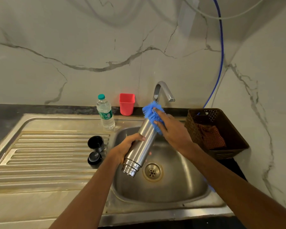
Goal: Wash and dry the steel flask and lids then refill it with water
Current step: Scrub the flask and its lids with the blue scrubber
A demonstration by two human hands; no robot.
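Over the sink basin [180,187] I hold the steel flask [141,142] tilted, its threaded mouth pointing down toward me. My left hand [125,150] grips the flask near that mouth. My right hand [169,129] presses a blue bristly scrubber [151,114] against the flask's far, raised end, with fingers curled round the scrubber. Two black lids sit on the ribbed drainboard to the left: a cup-shaped lid [95,143] and a smaller stopper lid [94,158].
A steel tap [163,90] arches over the basin with no water running. A plastic water bottle [105,112] and a red cup [127,104] stand behind the sink. A brown basket [229,146] holding a cloth sits at right. The drain [152,171] lies below the flask.
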